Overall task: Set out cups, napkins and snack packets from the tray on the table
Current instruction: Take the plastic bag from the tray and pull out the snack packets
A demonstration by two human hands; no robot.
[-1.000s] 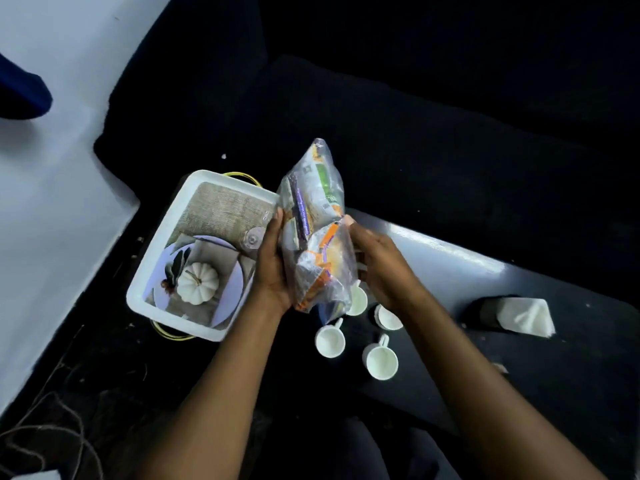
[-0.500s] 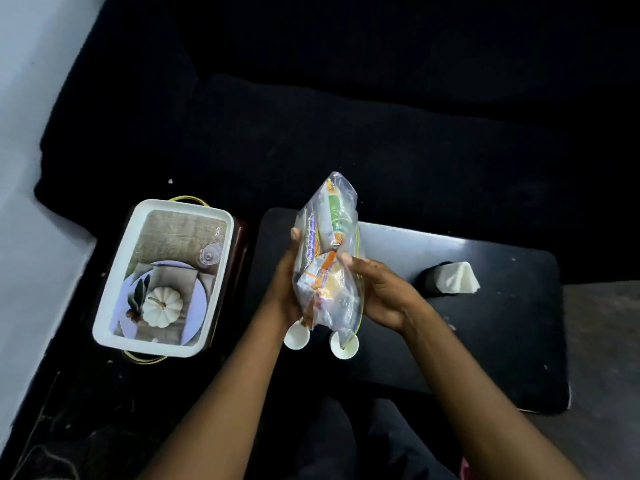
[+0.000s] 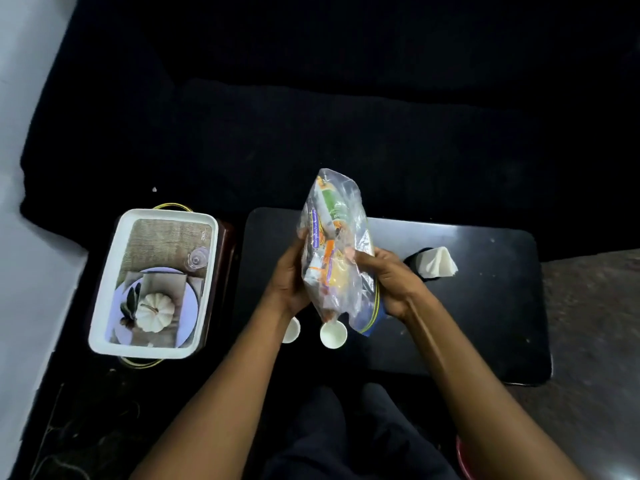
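head view looks down on a small black table [image 3: 485, 306] with both bare hands raised above it, holding a clear zip bag of snack packets [image 3: 334, 251] upright between them. left hand [image 3: 289, 278] is closed around the bag's left side, thumb up along the plastic near the purple-edged packet. right hand [image 3: 388, 282] grips the right side, its fingers [image 3: 360, 256] pressed into the front of the bag, and the heel of the hand sits by the bag's blue and yellow zip strip, which hangs at the lower right. inside the bag, green, orange and white packets show through the crinkled plastic; their labels are too small to read.

below the bag, two white cups stand on the near part of the table: one cup [image 3: 333, 336] is seen from above just under the bag's lower corner, and another cup [image 3: 291, 330] is partly hidden behind the left wrist. a stack of white napkins [image 3: 437, 261] stands in a dark holder on the table, to the right of the right hand and apart from it.

left of the table, apart from the hands, sits a white-rimmed tray [image 3: 104, 289] printed with a picture of a pumpkin on a plate; nothing loose can be made out on it. it rests on a dark brown stand with a yellow wire loop showing at its far and near ends. the person's dark-clothed knees show at the bottom edge.
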